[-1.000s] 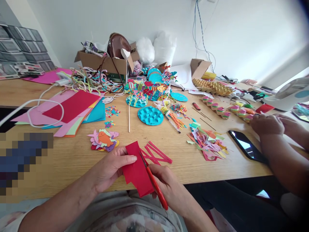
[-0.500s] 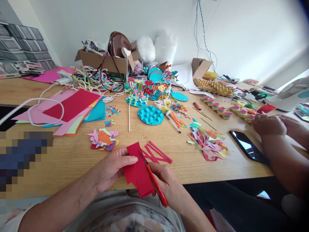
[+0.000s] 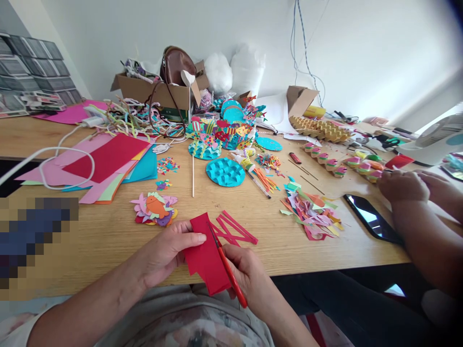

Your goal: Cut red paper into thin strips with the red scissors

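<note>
My left hand (image 3: 177, 244) pinches a piece of red paper (image 3: 204, 258) between thumb and fingers, near the table's front edge. In my right hand (image 3: 246, 270) are red-handled scissors (image 3: 231, 277), their blades lying along the right side of the paper. Narrow red paper strips (image 3: 237, 230) rest on the table just beyond the blades. To the left of them is a pile of paper fish cutouts (image 3: 155, 208) in several colours. A round blue textured piece (image 3: 225, 172) sits farther back.
Coloured paper sheets (image 3: 108, 156) lie at left under a white cable. Paper scraps (image 3: 314, 214) and a phone (image 3: 371, 219) are to the right, beside another person's hands (image 3: 405, 185). Behind stand decorated fish pieces (image 3: 220, 132) and a cardboard box (image 3: 155, 91).
The scissor handles have drawn slightly closer together, with the blades now nearly closed along the paper. My left hand holds the paper in almost the same place.
</note>
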`<state>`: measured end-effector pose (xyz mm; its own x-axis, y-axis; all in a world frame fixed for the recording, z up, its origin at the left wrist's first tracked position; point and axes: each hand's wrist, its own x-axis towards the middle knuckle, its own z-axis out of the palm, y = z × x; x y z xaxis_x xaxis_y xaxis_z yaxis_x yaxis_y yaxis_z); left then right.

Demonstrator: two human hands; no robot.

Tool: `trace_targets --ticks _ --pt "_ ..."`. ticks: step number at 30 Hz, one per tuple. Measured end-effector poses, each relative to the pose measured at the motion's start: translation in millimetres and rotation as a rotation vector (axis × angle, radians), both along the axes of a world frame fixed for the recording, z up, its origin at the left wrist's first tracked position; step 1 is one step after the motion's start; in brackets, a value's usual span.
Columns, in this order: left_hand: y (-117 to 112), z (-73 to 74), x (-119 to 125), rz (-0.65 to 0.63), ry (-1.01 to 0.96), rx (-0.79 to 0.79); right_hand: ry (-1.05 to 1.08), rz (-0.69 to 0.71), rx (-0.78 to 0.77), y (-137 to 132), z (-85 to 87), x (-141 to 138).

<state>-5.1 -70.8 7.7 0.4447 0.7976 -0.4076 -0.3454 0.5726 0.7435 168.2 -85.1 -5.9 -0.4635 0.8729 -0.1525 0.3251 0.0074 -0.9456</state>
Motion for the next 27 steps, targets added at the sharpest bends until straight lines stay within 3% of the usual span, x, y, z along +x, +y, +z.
trace_targets --ticks 11,20,27 --pt "-4.2 1.2 6.3 -0.035 -0.020 -0.012 0.036 0.011 -0.058 0.7 5.3 -0.3" --pt "-0.7 1.1 9.2 -0.024 -0.028 -0.032 0.112 -0.011 -0.048 -0.8 -2.2 0.8" --pt "-0.6 1.2 11.9 -0.043 -0.057 -0.065 0.028 -0.037 0.009 3.1 3.7 2.2"
